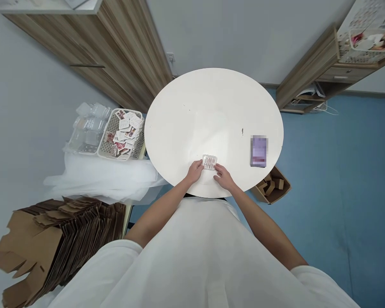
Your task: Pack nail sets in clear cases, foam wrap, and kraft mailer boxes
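Note:
Near the front edge of the round white table (211, 94) is a small clear plastic box (209, 161) with rows of pinkish, nail-shaped pieces in it. The fingers of my left hand (195, 171) grip its left edge. On the other side, my right hand (223, 177) has fingertips at the lower right corner of the box, with the thumb closer to me. Whether the box rests on the table or is lifted slightly, I cannot tell. A purple item (259, 151), blurred by pixels, lies on the table to the right.
On the left stand a white basket (137, 147) of printed cards, clear plastic containers (91, 124), white sheeting (105, 175) and stacked flat cardboard boxes (83, 231). A cardboard box (279, 194) with small brown boxes sits below the table's right edge. Wooden cabinets (121, 47) stand behind.

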`<state>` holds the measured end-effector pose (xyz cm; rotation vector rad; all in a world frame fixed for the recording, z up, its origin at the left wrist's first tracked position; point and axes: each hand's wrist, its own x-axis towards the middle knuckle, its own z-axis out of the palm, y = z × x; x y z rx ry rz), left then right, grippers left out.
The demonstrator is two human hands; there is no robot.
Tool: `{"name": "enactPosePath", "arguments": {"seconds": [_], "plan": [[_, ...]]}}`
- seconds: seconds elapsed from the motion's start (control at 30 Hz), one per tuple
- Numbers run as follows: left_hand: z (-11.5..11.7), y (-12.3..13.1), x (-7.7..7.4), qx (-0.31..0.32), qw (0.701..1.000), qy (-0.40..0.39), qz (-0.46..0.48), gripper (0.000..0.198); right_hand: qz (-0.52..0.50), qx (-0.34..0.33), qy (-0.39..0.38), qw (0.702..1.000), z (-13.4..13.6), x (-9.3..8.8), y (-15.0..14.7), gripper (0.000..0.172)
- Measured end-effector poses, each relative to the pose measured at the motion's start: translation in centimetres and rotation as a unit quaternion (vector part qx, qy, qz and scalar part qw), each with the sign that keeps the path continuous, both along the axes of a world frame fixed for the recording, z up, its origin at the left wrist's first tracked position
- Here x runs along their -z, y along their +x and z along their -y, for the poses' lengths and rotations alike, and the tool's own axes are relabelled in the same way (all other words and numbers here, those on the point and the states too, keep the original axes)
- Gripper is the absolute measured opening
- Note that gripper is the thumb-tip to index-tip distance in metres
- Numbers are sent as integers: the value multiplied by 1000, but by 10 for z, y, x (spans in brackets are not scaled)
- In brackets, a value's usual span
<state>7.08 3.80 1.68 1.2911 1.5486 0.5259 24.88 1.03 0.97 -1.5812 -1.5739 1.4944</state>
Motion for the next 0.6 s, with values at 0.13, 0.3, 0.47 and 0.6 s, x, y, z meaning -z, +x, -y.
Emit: {"name": "enactPosePath", "arguments": {"seconds": [0.13, 0.3, 0.47, 0.6], "plan": [[8, -9, -2, 60, 996, 32, -54, 48, 91, -19, 72, 993, 7, -2, 1, 51], [24, -41, -5, 208, 961, 116, -141, 52, 221, -120, 171, 953, 27, -3, 0, 44], [27, -59, -6, 309, 919, 151, -191, 55, 309, -197, 214, 906, 32, -1, -10, 28], [25, -56, -7, 321, 916, 155, -185, 59, 340, -176, 203, 901, 23, -1, -16, 18]]}}
